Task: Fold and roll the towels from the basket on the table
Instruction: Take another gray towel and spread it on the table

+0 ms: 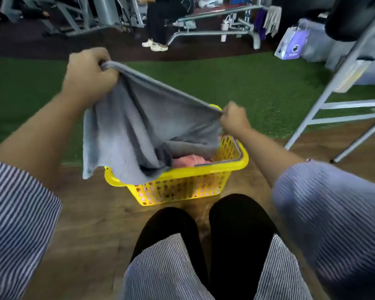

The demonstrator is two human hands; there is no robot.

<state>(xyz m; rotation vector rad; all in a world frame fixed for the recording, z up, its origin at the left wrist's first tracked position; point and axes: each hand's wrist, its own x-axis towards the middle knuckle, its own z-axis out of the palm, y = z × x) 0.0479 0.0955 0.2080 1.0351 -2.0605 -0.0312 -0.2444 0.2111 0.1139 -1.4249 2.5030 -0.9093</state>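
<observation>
We hold grey towel (143,118) stretched above yellow basket (182,180): left hand (89,76) fisted round one corner, right hand (234,120) pinching other. Lower edge trails into basket. Pink towel (188,161) waits inside. No fold or roll visible; task barely begun.
</observation>
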